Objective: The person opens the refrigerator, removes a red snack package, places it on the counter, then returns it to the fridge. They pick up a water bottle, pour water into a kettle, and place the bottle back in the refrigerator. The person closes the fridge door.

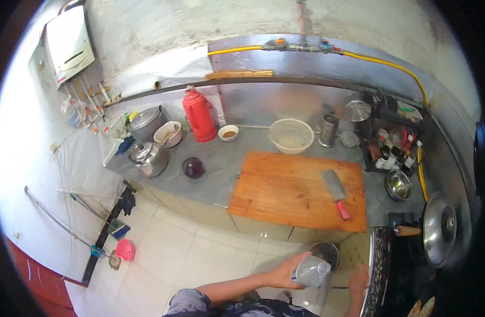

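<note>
My left hand (284, 273) is wrapped around a clear plastic bottle (313, 271), held tilted over the floor below the counter. The bottle's top points to the right. My right hand (359, 277) is by the cabinet front, beside the stove edge; its fingers are blurred and I cannot tell whether it grips anything. Beyond both hands, a wooden cutting board (282, 190) lies on the grey counter (218, 170). On the board's right part rests a cleaver (334, 185) with a red handle. Partly behind the bottle, a dark round bin (325, 253) stands on the floor.
Behind the board sit a plastic colander (291, 136) and a metal utensil holder (328, 130). A red thermos (200, 115), a small bowl (228, 133), a dark purple round vegetable (193, 167) and a lidded pot (149, 158) stand leftward. At right are a metal bowl (398, 185) and a lidded wok (439, 230).
</note>
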The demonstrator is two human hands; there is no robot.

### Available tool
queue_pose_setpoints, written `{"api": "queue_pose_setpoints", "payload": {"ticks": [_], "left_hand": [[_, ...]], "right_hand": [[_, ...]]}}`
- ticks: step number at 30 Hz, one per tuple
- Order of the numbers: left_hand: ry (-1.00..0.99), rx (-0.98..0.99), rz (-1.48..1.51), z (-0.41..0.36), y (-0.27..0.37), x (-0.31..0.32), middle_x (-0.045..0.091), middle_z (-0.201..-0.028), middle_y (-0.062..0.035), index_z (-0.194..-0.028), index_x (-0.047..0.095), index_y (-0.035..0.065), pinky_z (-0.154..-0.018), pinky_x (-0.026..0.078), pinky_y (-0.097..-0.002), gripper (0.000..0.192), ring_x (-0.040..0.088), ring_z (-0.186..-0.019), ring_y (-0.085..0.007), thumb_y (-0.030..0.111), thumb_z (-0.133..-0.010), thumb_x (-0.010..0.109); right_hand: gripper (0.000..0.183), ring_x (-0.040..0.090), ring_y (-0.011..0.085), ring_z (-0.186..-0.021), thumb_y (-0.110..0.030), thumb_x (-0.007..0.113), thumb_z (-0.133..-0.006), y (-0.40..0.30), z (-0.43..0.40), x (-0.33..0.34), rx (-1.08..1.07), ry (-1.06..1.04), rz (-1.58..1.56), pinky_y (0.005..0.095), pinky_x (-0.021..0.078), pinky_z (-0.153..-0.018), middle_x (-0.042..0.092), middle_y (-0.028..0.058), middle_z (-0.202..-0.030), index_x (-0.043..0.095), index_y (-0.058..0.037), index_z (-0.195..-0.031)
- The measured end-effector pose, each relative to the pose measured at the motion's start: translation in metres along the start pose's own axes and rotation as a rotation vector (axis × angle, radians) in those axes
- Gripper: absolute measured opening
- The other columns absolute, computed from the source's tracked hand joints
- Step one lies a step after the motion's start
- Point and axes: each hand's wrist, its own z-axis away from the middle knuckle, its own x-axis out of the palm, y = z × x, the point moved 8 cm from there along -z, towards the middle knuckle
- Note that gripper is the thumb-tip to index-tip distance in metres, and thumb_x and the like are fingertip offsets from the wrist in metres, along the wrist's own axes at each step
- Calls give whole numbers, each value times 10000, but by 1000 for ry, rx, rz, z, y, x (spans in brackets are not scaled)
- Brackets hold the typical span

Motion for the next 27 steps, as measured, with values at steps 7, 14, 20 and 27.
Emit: {"api": "queue_pose_setpoints", "payload": {"ticks": [7,14,20,27], "left_hand": [[255,-89,-10,69,-33,-122,412,-1395,-225,-1429,307,12,-1102,317,-415,1045,392,-1312,-373,324,-600,862],[517,-255,-123,196,-83,-287,439,-1361,-207,-1419,306,20,-1066,366,-381,1073,450,-1273,-328,364,-589,893],[996,-303,-185,333,-94,-406,510,-1248,-192,-1351,350,20,-999,419,-403,959,516,-1179,-326,319,-608,875],[1421,-322,-68,438,-123,-486,521,-1209,-131,-1307,343,33,-954,457,-366,921,536,-1140,-232,194,-587,894]], "right_hand": [[378,537,372,-1113,-43,685,-727,-234,-38,130,-301,-368,-203,436,446,-945,564,182,-1167,605,-53,-1097],[384,552,375,-1084,-87,694,-749,-462,-43,251,-662,-475,-303,444,464,-918,552,189,-1187,596,-65,-1120],[365,553,365,-1061,-137,681,-777,-591,-33,313,-829,-559,-335,435,471,-891,551,174,-1150,585,-49,-1118],[360,548,350,-1069,-171,654,-800,-692,-35,375,-916,-730,-368,422,463,-895,554,168,-1152,585,-52,-1132]]}}
